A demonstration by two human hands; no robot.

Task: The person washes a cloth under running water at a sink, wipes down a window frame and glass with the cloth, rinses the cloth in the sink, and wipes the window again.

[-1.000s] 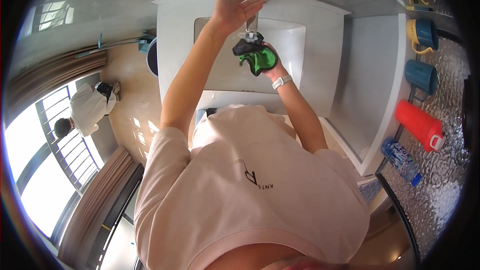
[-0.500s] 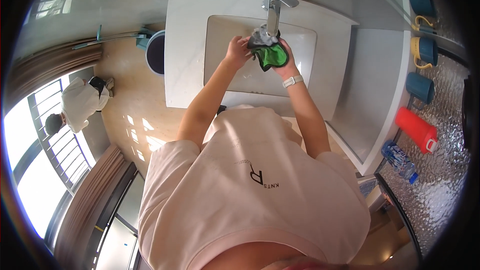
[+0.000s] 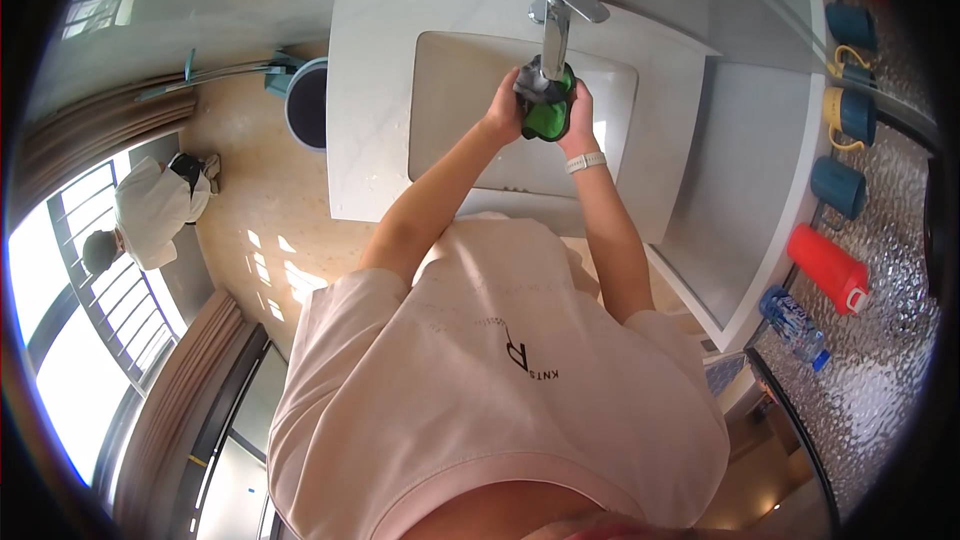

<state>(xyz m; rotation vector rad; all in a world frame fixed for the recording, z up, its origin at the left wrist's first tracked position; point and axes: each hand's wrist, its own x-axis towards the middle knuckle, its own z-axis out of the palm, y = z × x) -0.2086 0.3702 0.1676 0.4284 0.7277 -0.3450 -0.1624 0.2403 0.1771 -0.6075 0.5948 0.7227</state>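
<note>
A limp piece of green fabric with black edging [image 3: 546, 120] is held under the spout of the chrome tap [image 3: 555, 37]. My left hand [image 3: 506, 108] grips its left side and my right hand [image 3: 578, 122], with a pale watch on the wrist, grips its right side. The cloth's upper part looks dark and wet, and the spout partly covers it. Both hands are over the white sink basin [image 3: 460, 140]. Some fingers are hidden behind the cloth, whose exact kind I cannot make out.
The basin is set in a white countertop [image 3: 370, 110]. A blue bin [image 3: 307, 105] stands on the floor to the left, where another person [image 3: 155, 202] bends by the window. Blue mugs [image 3: 838, 187], a red bottle [image 3: 828, 267] and a plastic bottle [image 3: 795, 326] line a silvery surface at right.
My left hand has moved right and closed on the cloth's edge. The cloth is now gathered between both hands, and the whitish foam or splash on it has gone from sight.
</note>
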